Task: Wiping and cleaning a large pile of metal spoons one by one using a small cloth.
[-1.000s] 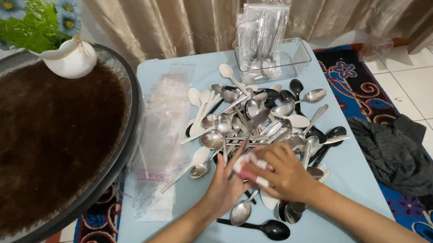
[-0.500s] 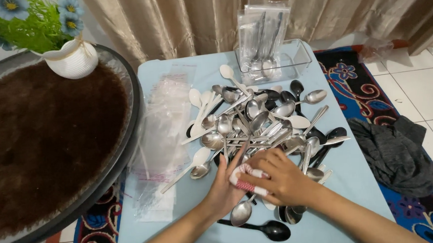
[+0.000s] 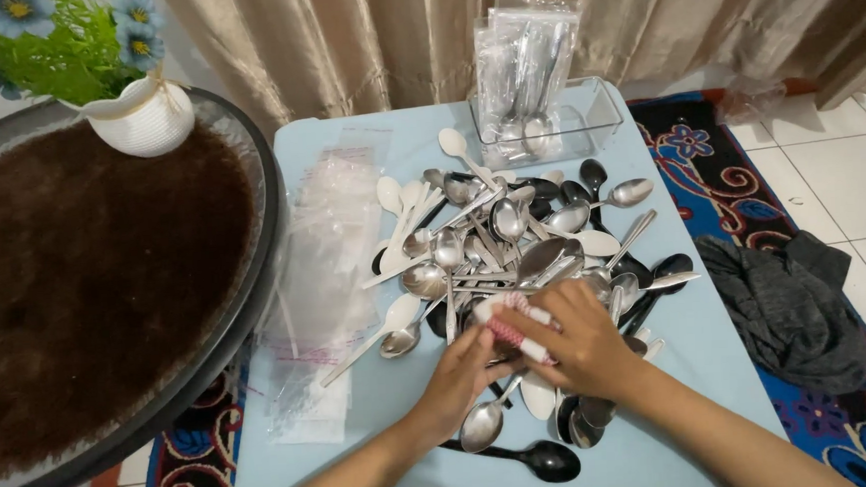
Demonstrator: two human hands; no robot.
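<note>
Both my hands meet at the near edge of a heap of spoons (image 3: 514, 254) on a light-blue table (image 3: 366, 458). The heap mixes metal, white and black spoons. My right hand (image 3: 584, 345) is curled around a small pink and white object (image 3: 513, 327); what it is cannot be made out. My left hand (image 3: 456, 377) pinches the same object at its left end. A metal spoon (image 3: 484, 426) and a black spoon (image 3: 541, 459) lie just below my hands.
A stack of clear plastic bags (image 3: 324, 270) lies left of the heap. A clear box (image 3: 595, 113) at the table's far edge holds bagged spoons. A round brown furry table (image 3: 85, 285) with a white flower vase (image 3: 145, 119) stands to the left. A dark cloth (image 3: 787, 302) lies on the floor.
My hands have stayed at the near edge of the heap, turning the pink and white object slightly between them. The spoons around them have not visibly moved.
</note>
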